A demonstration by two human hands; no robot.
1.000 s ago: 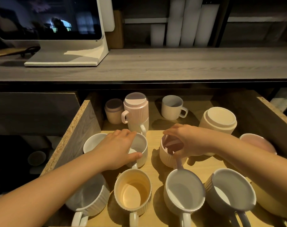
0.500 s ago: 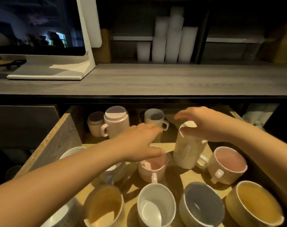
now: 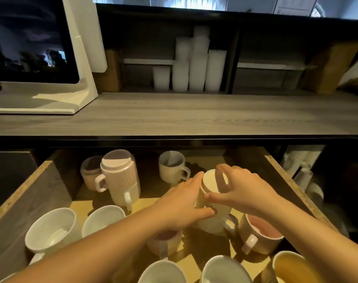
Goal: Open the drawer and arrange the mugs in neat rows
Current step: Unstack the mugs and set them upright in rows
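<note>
Drawer is open and crowded: a pink mug sits just right of my target, a tall mug stack back left, a ribbed white mug behind. Mid-drawer, both hands grip the upturned cream mug, stacked on another. My left hand wraps its side and my right hand claws over its top.

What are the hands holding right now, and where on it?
Both grip the tall cream ribbed ceramic mug stack: left hand wraps its side, right hand pinches its upper end.
</note>
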